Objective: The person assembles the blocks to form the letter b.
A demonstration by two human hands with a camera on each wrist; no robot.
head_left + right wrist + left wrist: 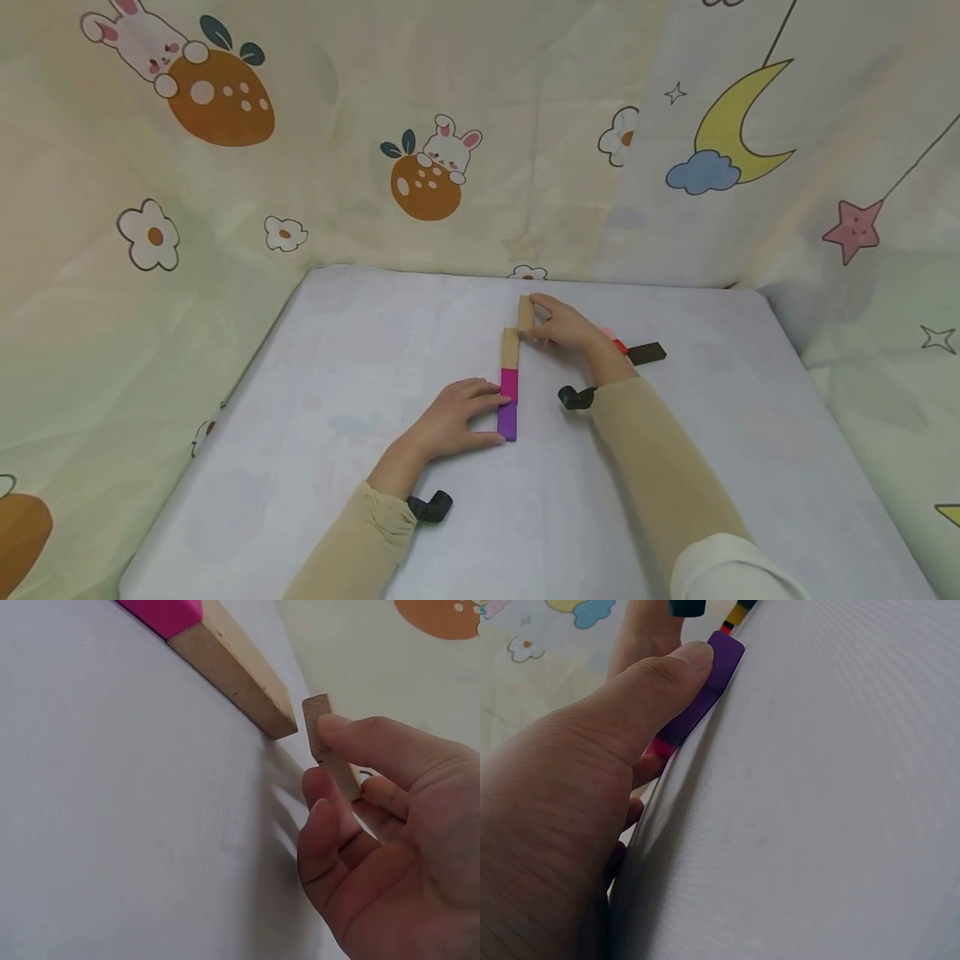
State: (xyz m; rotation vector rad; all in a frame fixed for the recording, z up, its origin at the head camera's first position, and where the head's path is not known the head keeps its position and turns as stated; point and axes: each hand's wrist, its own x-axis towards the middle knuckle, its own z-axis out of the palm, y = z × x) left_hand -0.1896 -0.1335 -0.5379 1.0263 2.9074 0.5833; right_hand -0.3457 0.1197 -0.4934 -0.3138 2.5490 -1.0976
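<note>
Bare wood, a flat rectangular block (525, 313), sits pinched in my right hand (564, 327) at the row's twelve o'clock end, just beside the laid wooden block (510, 347) and slightly off its line. Below that run the pink block (508, 384) and purple block (507, 420), smooth, painted, end to end on the white cloth-covered bench (337, 350). My left hand (450, 421) presses straight fingers against the row from nine o'clock, thumb on the purple end. I judge I am adding a fourth piece; next it wants squaring up and butting flush. At three o'clock lies a black block (647, 353).
</note>
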